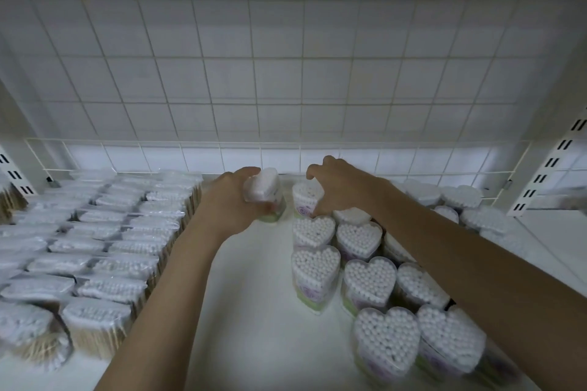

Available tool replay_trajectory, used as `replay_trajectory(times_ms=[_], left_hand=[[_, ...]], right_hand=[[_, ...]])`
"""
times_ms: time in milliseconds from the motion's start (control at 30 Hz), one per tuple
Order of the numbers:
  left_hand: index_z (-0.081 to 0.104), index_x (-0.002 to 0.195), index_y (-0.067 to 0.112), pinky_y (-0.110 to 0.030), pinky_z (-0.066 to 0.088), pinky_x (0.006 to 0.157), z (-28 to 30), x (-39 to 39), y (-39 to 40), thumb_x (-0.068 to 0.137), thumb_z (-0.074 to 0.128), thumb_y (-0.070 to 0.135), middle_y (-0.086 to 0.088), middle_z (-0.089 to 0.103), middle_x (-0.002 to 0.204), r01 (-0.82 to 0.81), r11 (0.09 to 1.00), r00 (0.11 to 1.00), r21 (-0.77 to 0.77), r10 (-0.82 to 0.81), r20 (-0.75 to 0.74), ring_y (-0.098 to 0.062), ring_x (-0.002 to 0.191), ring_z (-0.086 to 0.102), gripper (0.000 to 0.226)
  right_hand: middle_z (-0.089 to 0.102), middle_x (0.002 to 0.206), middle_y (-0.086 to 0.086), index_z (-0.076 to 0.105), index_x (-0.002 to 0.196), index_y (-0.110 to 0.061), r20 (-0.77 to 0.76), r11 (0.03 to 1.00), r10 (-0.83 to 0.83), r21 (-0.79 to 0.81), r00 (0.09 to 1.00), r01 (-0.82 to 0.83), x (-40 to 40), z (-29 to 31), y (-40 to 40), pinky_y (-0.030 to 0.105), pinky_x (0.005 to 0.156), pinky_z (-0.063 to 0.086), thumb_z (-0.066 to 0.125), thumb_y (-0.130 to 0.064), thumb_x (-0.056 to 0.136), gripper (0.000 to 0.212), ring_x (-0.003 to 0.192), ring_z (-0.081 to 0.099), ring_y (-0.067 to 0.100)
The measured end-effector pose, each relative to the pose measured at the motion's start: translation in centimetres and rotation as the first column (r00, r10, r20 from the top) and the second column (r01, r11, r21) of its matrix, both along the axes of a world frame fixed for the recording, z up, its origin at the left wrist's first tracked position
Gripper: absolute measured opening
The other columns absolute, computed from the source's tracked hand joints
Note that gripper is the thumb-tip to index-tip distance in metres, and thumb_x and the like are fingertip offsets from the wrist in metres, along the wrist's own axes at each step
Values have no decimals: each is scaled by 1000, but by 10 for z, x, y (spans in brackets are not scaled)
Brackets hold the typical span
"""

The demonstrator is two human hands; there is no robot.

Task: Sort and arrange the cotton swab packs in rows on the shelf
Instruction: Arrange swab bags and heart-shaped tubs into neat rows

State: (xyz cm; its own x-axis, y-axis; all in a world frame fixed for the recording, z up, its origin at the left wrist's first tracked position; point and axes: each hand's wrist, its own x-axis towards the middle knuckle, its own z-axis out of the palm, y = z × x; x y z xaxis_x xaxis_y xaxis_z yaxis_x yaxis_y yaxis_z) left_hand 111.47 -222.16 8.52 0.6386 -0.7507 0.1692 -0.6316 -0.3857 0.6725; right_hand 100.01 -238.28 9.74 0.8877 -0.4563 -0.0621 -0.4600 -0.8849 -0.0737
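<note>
Heart-shaped clear packs of cotton swabs (pixel 315 270) stand upright in rows on the white shelf (pixel 254 311), right of centre. My left hand (pixel 228 203) grips one such pack (pixel 265 192), tilted, near the back of the shelf. My right hand (pixel 340 184) curls round the rearmost heart pack (pixel 305 197) of the left row, thumb behind it and fingers at its front. More heart packs (pixel 386 340) stand at the front right.
Rows of flat plastic-wrapped swab packs with wooden sticks (pixel 104 247) fill the left side of the shelf. A white wire grid (pixel 286 89) forms the back wall, with a low wire rail (pixel 222 144). Slotted uprights (pixel 549 168) stand at the right.
</note>
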Motion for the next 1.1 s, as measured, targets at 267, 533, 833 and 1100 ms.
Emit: replay_trajectory(times_ms=[267,533,833,1100], left_hand=[[48,129,31,-23,44,72,12,-6,-25,67,81,26,1,45,131,178,961,983,210,-164,-81,-19,109,53,70],[45,133,30,-24,35,84,12,0,-43,65,81,37,1,44,134,226,915,973,335,-225,-40,-17,111,49,77],[41,138,26,-25,31,98,0,5,-43,76,67,50,3,39,144,250,881,966,402,-253,-47,-17,131,37,71],[44,134,25,-26,40,92,-7,10,-37,87,57,44,0,52,125,230,892,972,388,-230,-47,-18,113,50,52]], right_hand=[[48,125,7,49,128,-14,96,997,-53,54,994,48,-24,15,-22,25,79,37,57,-22,86,43,109,49,21],[57,116,3,58,119,-14,158,998,47,39,986,-54,-34,14,-20,23,86,38,47,-10,91,30,107,50,16],[52,105,-5,57,125,-22,112,994,105,-6,988,-105,-14,-3,-19,24,81,32,58,-28,90,36,109,48,18],[57,118,-1,57,124,-24,71,969,154,-208,985,-137,-5,-6,-18,28,86,34,59,-37,89,38,113,49,19]])
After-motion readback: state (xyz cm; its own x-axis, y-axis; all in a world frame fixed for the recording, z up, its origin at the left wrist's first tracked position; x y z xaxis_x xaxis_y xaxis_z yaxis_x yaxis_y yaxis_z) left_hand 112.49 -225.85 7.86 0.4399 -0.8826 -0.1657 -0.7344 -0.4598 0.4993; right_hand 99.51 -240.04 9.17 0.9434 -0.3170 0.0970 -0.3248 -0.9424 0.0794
